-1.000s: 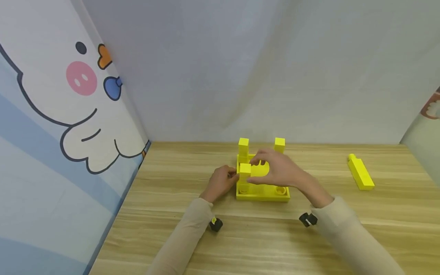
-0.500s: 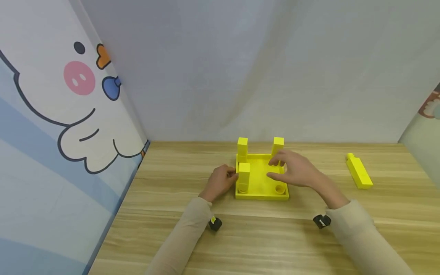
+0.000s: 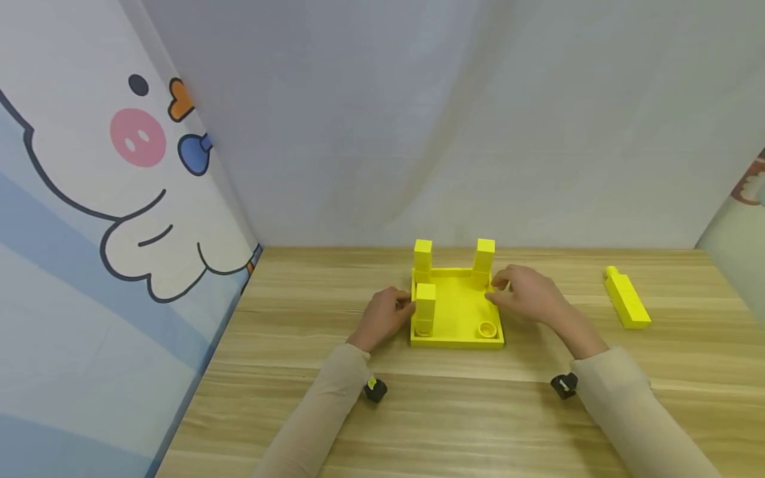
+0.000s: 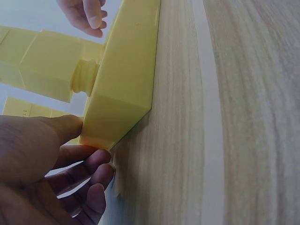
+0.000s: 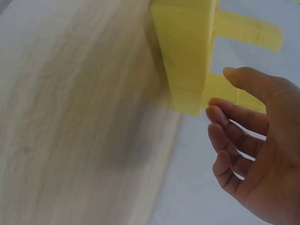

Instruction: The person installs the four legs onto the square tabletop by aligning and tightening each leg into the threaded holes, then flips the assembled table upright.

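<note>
A yellow square plastic tray (image 3: pixel 457 344) with a raised rim lies on the table. Three yellow block posts stand upright at its corners: a front left post (image 3: pixel 425 304), a back left post (image 3: pixel 423 257) and a back right post (image 3: pixel 485 255). At the front right corner an open round socket (image 3: pixel 487 329) shows. My left hand (image 3: pixel 382 317) pinches the tray's left wall between thumb and index finger, as the left wrist view shows. By the right rim, my right hand (image 3: pixel 526 293) hovers with loosely bent fingers; in the right wrist view nothing lies between them.
A loose yellow post (image 3: pixel 626 300) with a round peg end lies on the wooden table (image 3: pixel 466 418), right of the right hand. A grey backdrop (image 3: pixel 358 133) rises at the table's back edge, and a cartoon-printed panel (image 3: pixel 72 265) stands at left.
My right hand has moved away from the front left post, rightward across the tray to its right rim. My left hand has stayed at the tray's left wall.
</note>
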Demonstrator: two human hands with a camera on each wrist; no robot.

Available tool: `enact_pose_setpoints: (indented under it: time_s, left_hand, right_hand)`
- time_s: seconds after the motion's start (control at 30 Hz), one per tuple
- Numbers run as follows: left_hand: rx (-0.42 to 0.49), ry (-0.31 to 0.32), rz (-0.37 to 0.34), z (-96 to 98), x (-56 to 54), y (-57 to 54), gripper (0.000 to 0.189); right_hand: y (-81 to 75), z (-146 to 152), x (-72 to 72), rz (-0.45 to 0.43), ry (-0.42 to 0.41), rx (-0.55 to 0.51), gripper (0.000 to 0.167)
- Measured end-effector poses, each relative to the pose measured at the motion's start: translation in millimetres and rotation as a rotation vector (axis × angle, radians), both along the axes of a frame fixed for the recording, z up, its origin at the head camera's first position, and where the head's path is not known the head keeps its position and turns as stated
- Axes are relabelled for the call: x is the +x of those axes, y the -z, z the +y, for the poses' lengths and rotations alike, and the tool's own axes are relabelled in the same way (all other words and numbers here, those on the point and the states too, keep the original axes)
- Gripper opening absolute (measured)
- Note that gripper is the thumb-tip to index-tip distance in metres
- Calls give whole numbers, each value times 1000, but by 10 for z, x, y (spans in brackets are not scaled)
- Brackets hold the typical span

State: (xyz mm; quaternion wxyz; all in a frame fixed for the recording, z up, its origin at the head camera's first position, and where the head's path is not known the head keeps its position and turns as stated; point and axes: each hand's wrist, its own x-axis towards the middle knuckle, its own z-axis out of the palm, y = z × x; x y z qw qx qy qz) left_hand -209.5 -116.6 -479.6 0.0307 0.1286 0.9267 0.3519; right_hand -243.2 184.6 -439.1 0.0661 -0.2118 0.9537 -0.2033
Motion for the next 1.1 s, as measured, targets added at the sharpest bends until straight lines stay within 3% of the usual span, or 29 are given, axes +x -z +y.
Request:
enact_pose_setpoints:
  time_s: [0.33,0.73,1.1]
  left_hand:
    - [1,-6,-10,22,2,12,31]
    - [3,2,13,26,-3,31,27]
    - [14,-16,27,10,8,58,24]
  right_hand:
    - [71,-1,-66,-20,55,14,37]
    - [100,-9,-134,-90,56,33,31]
    - [146,-25,-136,-122,62,-65,29]
